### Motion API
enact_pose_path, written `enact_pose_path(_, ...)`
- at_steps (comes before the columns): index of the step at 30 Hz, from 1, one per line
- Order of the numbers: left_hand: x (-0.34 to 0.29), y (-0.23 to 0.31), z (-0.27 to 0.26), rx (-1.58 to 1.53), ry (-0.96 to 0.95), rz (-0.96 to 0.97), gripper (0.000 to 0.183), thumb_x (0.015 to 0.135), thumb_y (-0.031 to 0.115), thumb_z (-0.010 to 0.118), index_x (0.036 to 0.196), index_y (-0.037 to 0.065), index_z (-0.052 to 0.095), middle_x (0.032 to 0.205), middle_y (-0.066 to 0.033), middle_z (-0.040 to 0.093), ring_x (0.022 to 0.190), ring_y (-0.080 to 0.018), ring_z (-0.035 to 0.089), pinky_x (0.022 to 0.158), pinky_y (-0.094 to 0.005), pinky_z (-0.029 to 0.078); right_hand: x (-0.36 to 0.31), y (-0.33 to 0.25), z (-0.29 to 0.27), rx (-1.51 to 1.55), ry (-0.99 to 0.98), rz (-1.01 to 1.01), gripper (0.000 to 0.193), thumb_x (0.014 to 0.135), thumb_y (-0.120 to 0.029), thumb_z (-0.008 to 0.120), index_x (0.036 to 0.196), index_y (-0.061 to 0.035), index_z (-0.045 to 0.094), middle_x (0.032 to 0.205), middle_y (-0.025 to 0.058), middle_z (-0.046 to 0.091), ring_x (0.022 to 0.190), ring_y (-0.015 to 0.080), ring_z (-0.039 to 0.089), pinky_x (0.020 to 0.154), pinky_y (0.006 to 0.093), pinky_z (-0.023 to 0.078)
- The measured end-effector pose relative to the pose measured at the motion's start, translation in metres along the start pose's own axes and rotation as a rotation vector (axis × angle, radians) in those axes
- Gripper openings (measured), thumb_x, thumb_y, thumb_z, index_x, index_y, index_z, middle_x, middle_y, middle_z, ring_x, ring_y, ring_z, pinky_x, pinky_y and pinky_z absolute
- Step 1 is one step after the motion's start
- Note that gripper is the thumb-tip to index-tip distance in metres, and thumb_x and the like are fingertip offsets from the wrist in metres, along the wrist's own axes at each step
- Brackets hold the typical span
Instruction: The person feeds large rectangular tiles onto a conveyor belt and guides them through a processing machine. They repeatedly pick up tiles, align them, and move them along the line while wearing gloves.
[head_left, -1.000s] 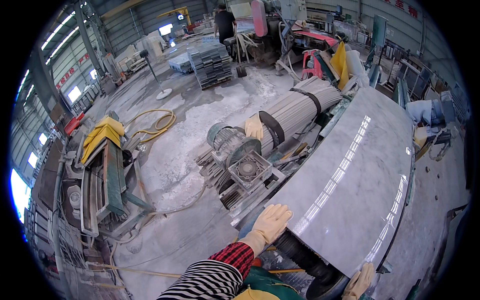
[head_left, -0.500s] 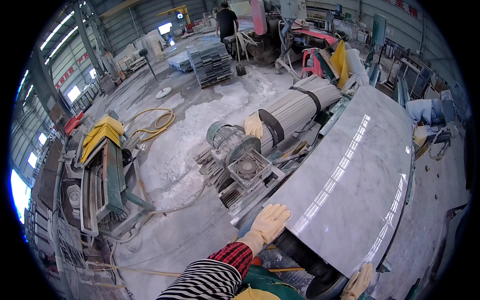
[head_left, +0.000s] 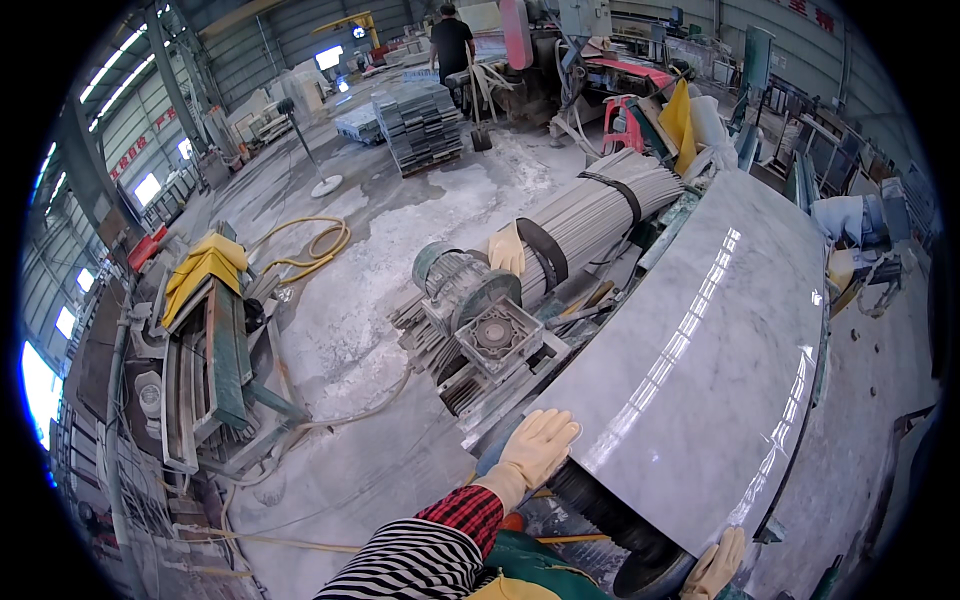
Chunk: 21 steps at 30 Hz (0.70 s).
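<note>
Slab: one long, polished marble slab, white with grey veining, lying face up to the right of centre, its near end at the person; bright light reflections along the surface. Support mostly hidden beneath.

Left hand: in a cream rubber glove, laid flat on the slab's near left corner, fingers extended and close together. Forearm in a black-and-white striped sleeve over a red-and-black checked cuff.

Right hand: gloved alike, at the slab's near right corner, fingers extended against the edge; thumb hidden, so whether it pinches cannot be told.

Below the near edge: one black ribbed cylindrical part.

Left of the slab: one dusty grey-green electric motor; one bundle of long pale grey strips, bound with black straps; one loose cream glove, on the bundle beside the motor.

Farther off: one coiled yellow hose on the floor; one stack of dark grey slabs; one person in dark clothing, standing.
</note>
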<state>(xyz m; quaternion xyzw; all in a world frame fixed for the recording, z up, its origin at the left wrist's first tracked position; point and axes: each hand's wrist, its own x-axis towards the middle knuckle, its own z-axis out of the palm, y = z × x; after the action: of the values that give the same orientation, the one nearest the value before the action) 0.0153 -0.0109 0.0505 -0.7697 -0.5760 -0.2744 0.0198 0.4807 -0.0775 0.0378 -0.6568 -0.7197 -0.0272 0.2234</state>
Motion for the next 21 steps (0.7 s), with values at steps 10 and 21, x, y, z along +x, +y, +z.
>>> enact_pose_path(10, -0.002, 0.002, -0.007, -0.061, -0.096, -0.041, 0.045, 0.091, 0.015, 0.069, 0.134, 0.011, 0.059, 0.139, -0.0142, 0.057, 0.131, -0.0367, 0.052, 0.115, -0.0475, 0.04, -0.003, -0.009, -0.009, 0.008, 0.013, -0.04, 0.044, 0.108, -0.024, 0.053, 0.143, 0.0008, 0.06, 0.15, 0.029, 0.056, 0.142, 0.0479, 0.049, 0.122, 0.0559, 0.034)
enact_pose_path(21, -0.012, -0.002, -0.001, -0.025, -0.029, -0.01, 0.046, 0.094, 0.018, 0.067, 0.138, 0.012, 0.057, 0.144, -0.0147, 0.055, 0.133, -0.0371, 0.05, 0.117, -0.0497, 0.038, -0.01, -0.011, -0.007, -0.008, 0.012, -0.02, 0.041, 0.108, -0.023, 0.054, 0.138, 0.0034, 0.064, 0.148, 0.03, 0.057, 0.14, 0.048, 0.051, 0.122, 0.0559, 0.036)
